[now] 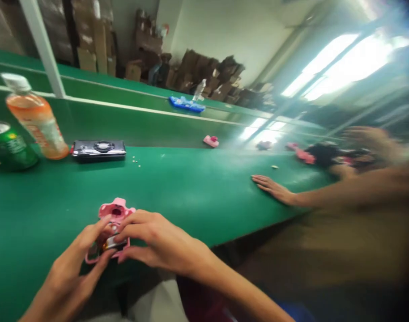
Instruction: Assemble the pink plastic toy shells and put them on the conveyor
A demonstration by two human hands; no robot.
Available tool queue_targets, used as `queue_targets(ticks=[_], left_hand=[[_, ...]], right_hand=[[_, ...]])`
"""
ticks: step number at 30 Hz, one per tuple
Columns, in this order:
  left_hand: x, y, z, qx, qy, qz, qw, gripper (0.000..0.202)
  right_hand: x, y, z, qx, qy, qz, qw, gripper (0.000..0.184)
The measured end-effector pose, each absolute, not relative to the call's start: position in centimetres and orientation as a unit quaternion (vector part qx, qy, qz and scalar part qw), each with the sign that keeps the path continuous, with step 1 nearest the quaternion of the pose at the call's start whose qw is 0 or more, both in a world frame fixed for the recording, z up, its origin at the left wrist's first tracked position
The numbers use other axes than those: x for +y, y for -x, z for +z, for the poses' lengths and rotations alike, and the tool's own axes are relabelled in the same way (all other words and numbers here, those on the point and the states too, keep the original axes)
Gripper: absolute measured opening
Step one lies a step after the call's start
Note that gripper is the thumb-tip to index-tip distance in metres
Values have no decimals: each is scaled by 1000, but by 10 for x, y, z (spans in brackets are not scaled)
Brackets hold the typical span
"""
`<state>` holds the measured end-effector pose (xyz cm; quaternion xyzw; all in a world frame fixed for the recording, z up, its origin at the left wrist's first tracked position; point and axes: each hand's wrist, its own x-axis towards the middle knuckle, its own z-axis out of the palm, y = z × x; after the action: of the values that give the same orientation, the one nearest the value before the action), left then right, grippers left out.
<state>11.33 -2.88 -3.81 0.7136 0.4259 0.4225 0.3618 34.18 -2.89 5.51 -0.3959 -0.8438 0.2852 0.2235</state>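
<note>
The left hand (68,259) reaches in from the lower left of the frame, its fingers and thumb curved narrowly around the left side of a small pink toy shell (116,208), holding it. The right hand (157,239) comes from the lower right, forearm slanting up and left, wrist bent; its bent fingers grip the shell's right side, fingertips over a pale piece (114,242) inside. The shell is at lower left of centre, just above the near part of the green table (191,192).

The table's near edge (258,231) slants up to the right, past the right forearm. A broad stretch of green lies between the shell and the black box (100,151) at upper left. On the right, a co-worker's hand (271,188) lies flat on the table, well apart.

At far left, the orange bottle (40,120) has a label and the green can (14,147) pale lettering, both too blurred to read.
</note>
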Motion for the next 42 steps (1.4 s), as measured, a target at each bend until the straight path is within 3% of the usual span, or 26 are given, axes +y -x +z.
queue_targets(ticks=[2,7,14,16,18,23,31,42], left_hand=[[-29,-116,-34,376,-772,413,303,52],[-17,-109,-24,353,-828,382,210,62],[-10,-93,-31,342,-845,368,183,51],[-14,-94,-31,352,-842,365,184,38],[-19,-95,-29,366,-838,354,194,26],[-31,-95,-28,381,-834,351,189,29],[-44,-113,-36,408,-819,396,71,22],[-43,-115,-39,399,-821,406,40,19]], right_hand=[[-30,-340,51,-814,416,312,259,10],[-34,-331,39,-758,431,331,359,17],[-41,-323,22,-714,433,367,410,15],[-49,-322,18,-705,441,361,422,15],[-57,-321,14,-697,453,355,428,14],[-70,-322,3,-701,474,311,433,13],[-68,-319,-3,-739,472,255,407,14],[-59,-305,-8,-746,489,208,401,15]])
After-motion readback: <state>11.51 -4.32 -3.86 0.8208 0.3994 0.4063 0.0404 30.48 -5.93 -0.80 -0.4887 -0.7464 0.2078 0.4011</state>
